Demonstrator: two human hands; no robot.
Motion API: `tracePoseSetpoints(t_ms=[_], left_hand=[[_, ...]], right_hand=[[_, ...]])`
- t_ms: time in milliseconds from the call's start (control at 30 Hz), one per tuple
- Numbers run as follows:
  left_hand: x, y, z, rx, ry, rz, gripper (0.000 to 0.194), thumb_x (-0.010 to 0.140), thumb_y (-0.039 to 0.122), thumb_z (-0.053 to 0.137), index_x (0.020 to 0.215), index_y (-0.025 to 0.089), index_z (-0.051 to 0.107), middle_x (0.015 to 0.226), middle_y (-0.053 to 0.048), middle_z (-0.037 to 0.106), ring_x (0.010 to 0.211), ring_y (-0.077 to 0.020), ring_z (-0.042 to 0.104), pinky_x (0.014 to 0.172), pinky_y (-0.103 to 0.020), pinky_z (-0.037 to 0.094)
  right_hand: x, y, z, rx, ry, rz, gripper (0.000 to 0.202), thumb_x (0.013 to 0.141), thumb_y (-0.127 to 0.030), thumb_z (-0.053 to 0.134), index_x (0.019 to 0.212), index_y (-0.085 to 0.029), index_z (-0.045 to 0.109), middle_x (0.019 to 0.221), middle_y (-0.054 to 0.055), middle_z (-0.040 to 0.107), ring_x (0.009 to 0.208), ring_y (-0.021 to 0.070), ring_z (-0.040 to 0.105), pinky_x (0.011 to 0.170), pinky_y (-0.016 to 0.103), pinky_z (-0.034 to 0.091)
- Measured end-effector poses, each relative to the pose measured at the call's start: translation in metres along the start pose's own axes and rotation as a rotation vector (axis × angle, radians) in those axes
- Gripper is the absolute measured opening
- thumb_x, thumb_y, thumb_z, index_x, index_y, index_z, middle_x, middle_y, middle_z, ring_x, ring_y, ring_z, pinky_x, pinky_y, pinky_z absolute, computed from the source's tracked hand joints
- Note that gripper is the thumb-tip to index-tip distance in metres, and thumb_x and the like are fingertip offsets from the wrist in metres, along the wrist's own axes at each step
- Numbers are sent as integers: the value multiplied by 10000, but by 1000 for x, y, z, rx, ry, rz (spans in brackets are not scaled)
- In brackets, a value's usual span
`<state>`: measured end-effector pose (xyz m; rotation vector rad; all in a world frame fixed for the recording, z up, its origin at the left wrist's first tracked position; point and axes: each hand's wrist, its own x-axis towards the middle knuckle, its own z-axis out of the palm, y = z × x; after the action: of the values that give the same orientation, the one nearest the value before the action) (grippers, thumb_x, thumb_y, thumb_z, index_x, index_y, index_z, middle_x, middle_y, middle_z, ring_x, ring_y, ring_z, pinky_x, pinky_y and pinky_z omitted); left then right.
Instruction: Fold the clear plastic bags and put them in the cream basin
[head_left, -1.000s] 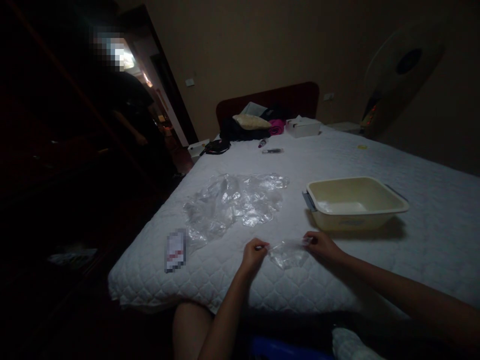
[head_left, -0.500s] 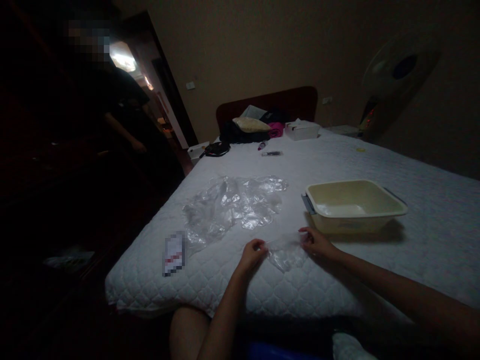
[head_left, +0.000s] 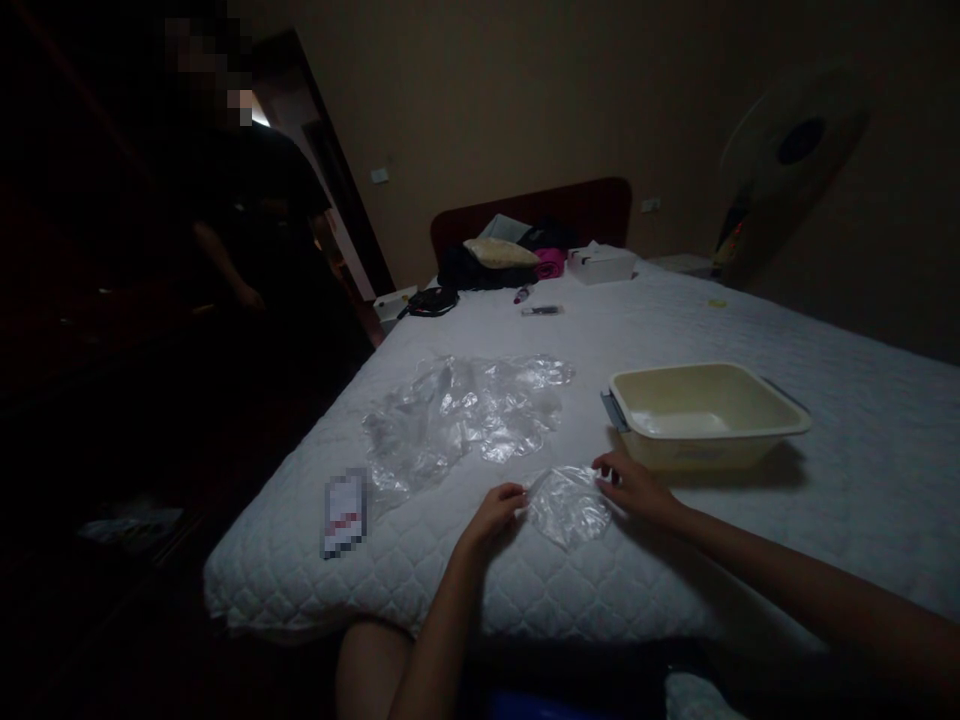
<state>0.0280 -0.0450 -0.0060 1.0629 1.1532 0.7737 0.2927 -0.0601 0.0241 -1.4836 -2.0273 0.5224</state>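
A: What do we count near our hands?

B: We have one small clear plastic piece between our two hands, and one wide spread of clear plastic beyond it; we cannot tell how many pieces make up the spread. We also count one cream basin and one blurred flat item, all on one white quilted bed.

A: And farther up?

B: One white box, one pink roll and one pale cushion near the headboard, and one person standing left of the bed.

A: Where does the small piece lie against our fingers?

B: On the bed, nearer to us than the basin. Our left hand has its fingertips at the piece's left edge, and our right hand has its own at the upper right edge.

A: Do we grip it?

B: Our right fingers are partly open, curved, with a gap to the thumb; we see no firm pinch. Our left fingers are bent close to the thumb, but we cannot tell if they pinch the film.

A: Our arms?

B: The left rises steeply from the bottom; the right slants in low from the right, both hands low over the bed.
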Motion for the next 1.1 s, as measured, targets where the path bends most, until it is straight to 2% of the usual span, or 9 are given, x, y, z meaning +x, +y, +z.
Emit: tracePoseSetpoints(t_ms=[200,300,367,467,567,667,733,867,1100], left_hand=[[1,-2,2,56,6,3,406,663,548,560,754,154,587,454,67,425,306,-28,305,333,-176,189],[8,-2,3,88,19,7,432,615,564,595,709,143,573,472,56,460,291,-29,318,317,-180,164],[12,-3,3,99,29,8,436,599,560,609,710,140,572,482,52,473,284,-30,320,310,-180,154],[14,-4,3,104,35,5,434,593,548,622,728,138,574,486,53,477,283,-25,320,310,-175,154],[12,-4,1,95,24,7,448,610,569,602,727,137,570,501,49,487,287,-20,325,313,-171,162],[10,-4,-1,73,-7,18,450,614,569,604,735,137,572,531,46,497,294,-14,333,316,-170,180],[10,-5,-3,57,-25,25,432,583,519,657,773,138,579,550,50,502,308,-8,341,326,-166,200],[12,-8,-3,27,-34,23,436,523,427,719,812,137,571,561,56,507,316,-10,349,327,-164,203],[12,-8,2,-13,-6,39,396,512,375,722,781,131,564,511,73,470,318,-18,338,309,-166,205]], right_hand=[[-9,-37,7,-188,-290,-141,162,771,-241,459,788,-186,611,753,51,599,678,163,534,603,243,366],[-8,-41,10,-200,-325,-150,172,767,-225,452,732,-183,615,754,58,604,675,164,534,599,243,361],[-5,-38,9,-149,-269,-137,185,781,-256,444,750,-180,609,746,54,603,673,163,533,605,246,365],[1,-26,6,-54,-75,0,245,797,-338,429,688,-172,571,678,45,588,637,160,528,588,253,369],[4,-12,6,75,61,304,279,762,-403,478,600,-179,517,581,31,565,560,150,518,520,246,362],[3,-2,9,301,-15,616,357,712,-494,530,541,-186,480,464,9,519,427,119,472,415,227,324],[2,-1,11,464,-111,743,420,686,-555,543,502,-188,451,394,-11,471,346,91,416,358,212,283],[2,-2,15,688,-166,824,419,650,-509,626,479,-177,436,334,-50,406,281,48,343,304,174,236],[4,-3,20,756,-67,812,240,645,-258,671,588,-181,450,360,-76,446,289,44,379,295,145,288]])
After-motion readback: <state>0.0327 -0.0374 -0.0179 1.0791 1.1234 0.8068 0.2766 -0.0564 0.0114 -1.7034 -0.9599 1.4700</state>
